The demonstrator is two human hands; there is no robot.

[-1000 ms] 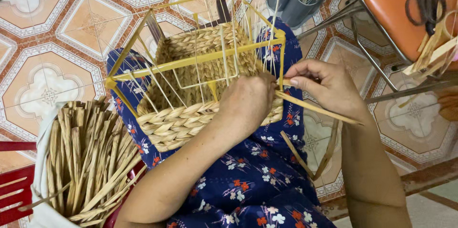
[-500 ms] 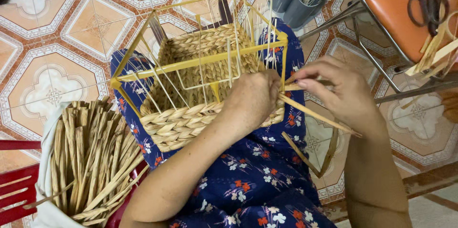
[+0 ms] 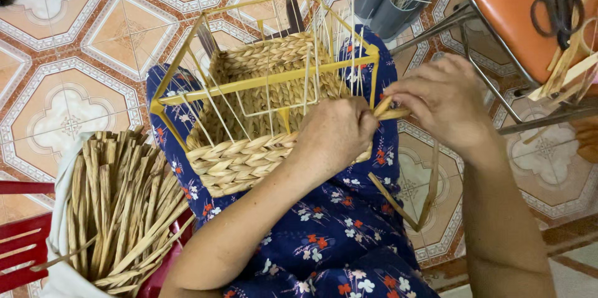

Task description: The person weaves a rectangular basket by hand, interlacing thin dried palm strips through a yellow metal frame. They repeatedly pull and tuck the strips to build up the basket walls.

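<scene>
Head view, yellow wire frame half woven, both hands in pinching grip on straw strand, white sack holding dried reeds

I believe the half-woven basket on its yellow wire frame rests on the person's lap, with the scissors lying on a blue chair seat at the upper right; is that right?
Not quite: the head view shows the scissors on an orange chair seat, not blue. The half-woven basket on its yellow wire frame does rest on the lap.
</scene>
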